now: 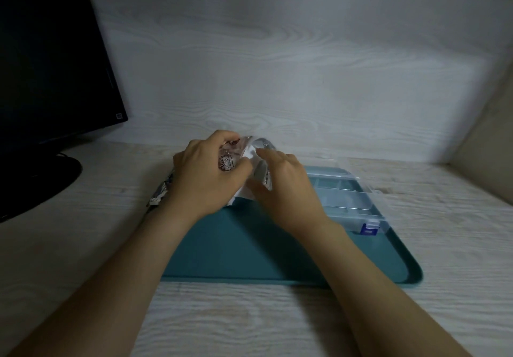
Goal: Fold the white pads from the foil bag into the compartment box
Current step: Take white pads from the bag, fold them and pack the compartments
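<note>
My left hand [204,174] grips a printed foil bag [229,159] by its open mouth, holding it up over the back left of a teal tray [249,248]. My right hand [286,187] reaches into the bag's mouth, fingers closed around a white pad [251,152] that shows at the opening. More white material [243,194] hangs below between the hands. The bag's far end [162,192] pokes out left of my left wrist. A clear compartment box [349,195] with a blue latch [367,229] lies open on the tray's right side, its lid tipped back.
A black monitor [52,59] with its round base [41,181] stands at the left on the pale wood-grain desk [249,317]. A wood-grain wall rises behind. A beige panel [488,145] closes off the right side.
</note>
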Demonstrator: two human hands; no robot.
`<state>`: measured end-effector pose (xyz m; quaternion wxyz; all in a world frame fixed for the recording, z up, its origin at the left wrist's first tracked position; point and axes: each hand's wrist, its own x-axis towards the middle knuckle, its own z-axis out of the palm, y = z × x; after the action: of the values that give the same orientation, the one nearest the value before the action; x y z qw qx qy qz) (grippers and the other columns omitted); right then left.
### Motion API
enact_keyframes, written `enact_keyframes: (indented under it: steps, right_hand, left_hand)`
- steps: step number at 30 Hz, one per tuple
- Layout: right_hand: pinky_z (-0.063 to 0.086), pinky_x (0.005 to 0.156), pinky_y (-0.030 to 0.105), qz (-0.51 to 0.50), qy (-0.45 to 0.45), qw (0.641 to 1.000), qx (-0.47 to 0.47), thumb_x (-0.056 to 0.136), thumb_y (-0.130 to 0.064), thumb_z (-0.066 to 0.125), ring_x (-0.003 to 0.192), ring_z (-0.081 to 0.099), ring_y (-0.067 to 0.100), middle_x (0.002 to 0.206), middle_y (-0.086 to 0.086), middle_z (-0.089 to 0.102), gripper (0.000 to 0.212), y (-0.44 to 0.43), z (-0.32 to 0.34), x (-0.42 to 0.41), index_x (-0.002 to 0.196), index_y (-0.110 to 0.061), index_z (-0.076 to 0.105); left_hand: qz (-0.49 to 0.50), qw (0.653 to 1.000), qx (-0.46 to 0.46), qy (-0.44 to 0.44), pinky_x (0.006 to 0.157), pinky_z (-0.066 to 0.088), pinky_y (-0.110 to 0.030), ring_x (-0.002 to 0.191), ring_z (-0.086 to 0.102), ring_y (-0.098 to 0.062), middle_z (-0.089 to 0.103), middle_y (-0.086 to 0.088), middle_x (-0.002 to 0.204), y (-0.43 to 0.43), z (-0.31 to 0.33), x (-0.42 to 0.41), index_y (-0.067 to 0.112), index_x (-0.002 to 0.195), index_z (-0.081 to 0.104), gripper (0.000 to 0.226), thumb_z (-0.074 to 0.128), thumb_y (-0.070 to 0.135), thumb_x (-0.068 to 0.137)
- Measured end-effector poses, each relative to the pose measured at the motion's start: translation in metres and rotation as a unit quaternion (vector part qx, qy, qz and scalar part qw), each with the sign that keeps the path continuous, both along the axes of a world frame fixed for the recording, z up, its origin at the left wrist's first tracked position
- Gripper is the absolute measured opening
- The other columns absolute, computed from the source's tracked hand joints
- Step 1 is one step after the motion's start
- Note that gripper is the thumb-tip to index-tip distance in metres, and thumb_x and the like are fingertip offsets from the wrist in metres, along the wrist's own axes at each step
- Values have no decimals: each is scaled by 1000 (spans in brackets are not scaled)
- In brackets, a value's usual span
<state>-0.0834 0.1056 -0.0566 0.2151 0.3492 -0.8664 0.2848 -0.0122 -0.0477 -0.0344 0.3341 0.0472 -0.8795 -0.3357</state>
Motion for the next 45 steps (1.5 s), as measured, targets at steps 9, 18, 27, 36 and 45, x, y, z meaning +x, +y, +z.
enact_keyframes:
  steps: [9, 18, 27, 36, 45]
  right_hand:
    - [23, 86, 40, -23, -58, 998, 29, 97, -29, 60, 115, 41, 24, 120, -9, 61, 51, -7, 0, 1, 145, -32, 41]
    - [52, 82, 43, -26, -10, 997, -78, 93, -24, 68, 88, 64, 28, 87, -4, 72, 11, -5, 3, -3, 103, -22, 73]
    - [57, 77, 32, -20, -10, 984, -179, 95, -19, 71, 79, 71, 12, 86, -7, 77, 8, -2, 7, -1, 101, -17, 76]
    - [53, 61, 28, -11, -79, 959, -273, 99, -8, 56, 64, 63, 12, 87, -14, 69, 22, 3, 11, -3, 110, -21, 71]
    - [62, 77, 54, 22, -174, 917, -359, 98, -1, 52, 87, 71, 25, 107, -1, 69, 36, 10, 12, -6, 125, -23, 61]
  left_hand:
    - [12, 998, 48, 37, 100, 51, -49, 111, 64, -21, 72, 13, 112, -4, -5, -5, 29, 119, 68, 40, 46, 43, 89]
    - [23, 995, 78, 53, 94, 52, -48, 104, 64, -22, 73, 13, 103, -5, -6, -4, 29, 115, 68, 31, 48, 37, 93]
    - [28, 993, 99, 56, 97, 54, -46, 106, 67, -15, 74, 18, 105, -5, 0, 2, 30, 112, 70, 32, 56, 34, 84]
    - [87, 993, 75, 38, 104, 49, -53, 109, 66, -24, 72, 16, 106, -11, 0, 0, 39, 111, 64, 36, 55, 39, 76]
    - [121, 988, -36, 83, 102, 41, -45, 117, 59, -32, 69, 2, 123, -9, -10, -7, 26, 125, 63, 38, 74, 40, 91]
